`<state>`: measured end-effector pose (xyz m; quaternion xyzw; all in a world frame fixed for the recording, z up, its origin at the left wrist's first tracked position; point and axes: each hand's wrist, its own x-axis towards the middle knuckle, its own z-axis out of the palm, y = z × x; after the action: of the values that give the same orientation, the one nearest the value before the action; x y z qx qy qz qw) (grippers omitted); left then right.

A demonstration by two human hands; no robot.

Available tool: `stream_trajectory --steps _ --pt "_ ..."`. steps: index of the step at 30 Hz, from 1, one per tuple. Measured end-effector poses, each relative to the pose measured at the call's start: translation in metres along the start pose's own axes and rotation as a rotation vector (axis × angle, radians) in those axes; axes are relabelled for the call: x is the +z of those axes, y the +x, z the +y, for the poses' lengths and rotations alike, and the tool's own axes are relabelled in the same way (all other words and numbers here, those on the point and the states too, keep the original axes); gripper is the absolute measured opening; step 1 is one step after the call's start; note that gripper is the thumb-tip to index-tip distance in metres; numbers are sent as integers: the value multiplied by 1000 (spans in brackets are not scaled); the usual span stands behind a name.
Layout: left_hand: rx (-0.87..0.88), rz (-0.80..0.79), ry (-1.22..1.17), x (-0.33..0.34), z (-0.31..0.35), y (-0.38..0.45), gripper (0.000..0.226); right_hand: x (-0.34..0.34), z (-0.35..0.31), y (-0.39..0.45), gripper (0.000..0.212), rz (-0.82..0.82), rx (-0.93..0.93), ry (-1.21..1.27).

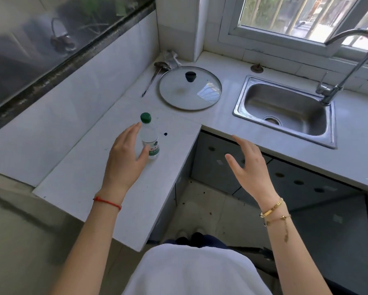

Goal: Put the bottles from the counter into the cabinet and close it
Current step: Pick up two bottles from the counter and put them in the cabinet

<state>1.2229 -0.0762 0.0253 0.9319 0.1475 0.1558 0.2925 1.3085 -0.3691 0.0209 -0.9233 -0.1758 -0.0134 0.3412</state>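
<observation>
A small clear water bottle [150,137] with a green cap and green label stands upright on the white counter [89,177], near its inner corner. My left hand [125,156] is spread open just left of the bottle, the thumb at its base and the fingertips near its shoulder, not closed on it. My right hand [250,167] hovers open over the gap in front of the counter, holding nothing. Grey cabinet doors [217,160] with round holes sit below the sink counter; the ones I can see look shut.
A glass pot lid [190,88] with a black knob lies at the back of the counter beside a ladle [155,75]. A steel sink [285,111] with a tall tap [349,64] is at right, under a window. Tiled floor and my feet show below.
</observation>
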Motion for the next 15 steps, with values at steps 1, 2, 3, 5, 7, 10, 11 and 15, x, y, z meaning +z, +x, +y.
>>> stream_trajectory --steps 1,2,3,5,7,10,11,15 --pt "-17 -3 4 5 -2 8 60 0 1 4 51 -2 -4 1" --pt "-30 -8 9 9 -5 17 61 0 2 8 51 -4 -7 2" --pt "-42 -13 9 15 -8 26 63 1 3 12 50 -6 -11 2" --pt "-78 -18 -10 25 -13 46 68 1 5 19 49 -10 -16 0" --pt "-117 -19 -27 33 -14 64 70 1 7 23 49 -13 -12 -6" --pt "-142 -54 15 46 -15 87 67 2 11 29 50 -13 5 -8" --pt "-151 -70 32 50 -17 93 64 2 13 30 50 -12 10 -12" --pt "-178 -54 64 58 -24 110 40 0 16 31 49 8 33 -10"
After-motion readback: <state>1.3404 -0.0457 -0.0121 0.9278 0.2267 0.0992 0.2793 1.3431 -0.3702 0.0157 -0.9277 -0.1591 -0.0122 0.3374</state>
